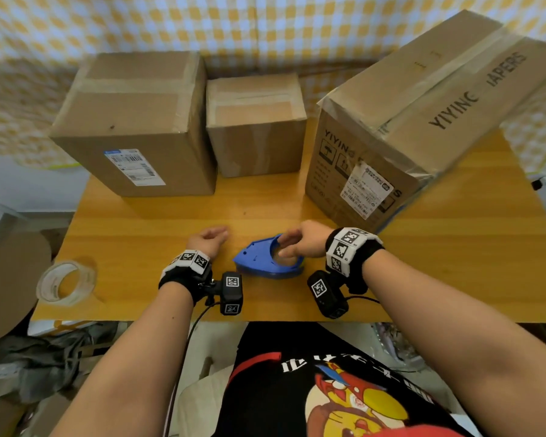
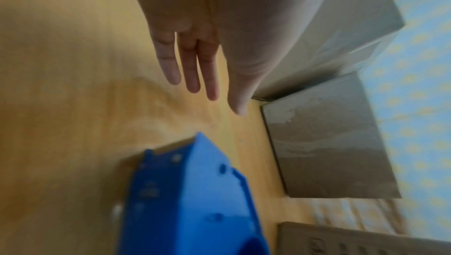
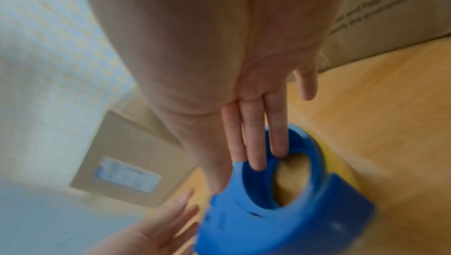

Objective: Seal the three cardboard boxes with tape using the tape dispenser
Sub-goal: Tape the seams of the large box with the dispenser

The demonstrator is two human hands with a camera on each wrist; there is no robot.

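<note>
Progress: all 3 boxes look taped already. Left box (image 1: pixel 133 121) has tape strips across the top, middle box (image 1: pixel 256 121) too, right box (image 1: pixel 423 115) has a long strip along its seam. Can't tell if that's fresh or old tape, so my guess is either done or not started.

Tape dispenser (image 1: pixel 268 258), blue, lies flat on the surface (image 1: pixel 454 263), near edge, between both hands, well in front of the boxes.

Right hand (image 1: pixel 300 244): fingers (image 3: pixel 253 143) straight, tips reaching into the dispenser's round hole, touching the rim, nothing gripped yet.

Left hand (image 1: pixel 208 238): just beside the dispenser's nose, grip loose/open, holds nothing.

Spare tape roll (image 1: pixel 65 282) at the surface's left edge, untouched.
</note>
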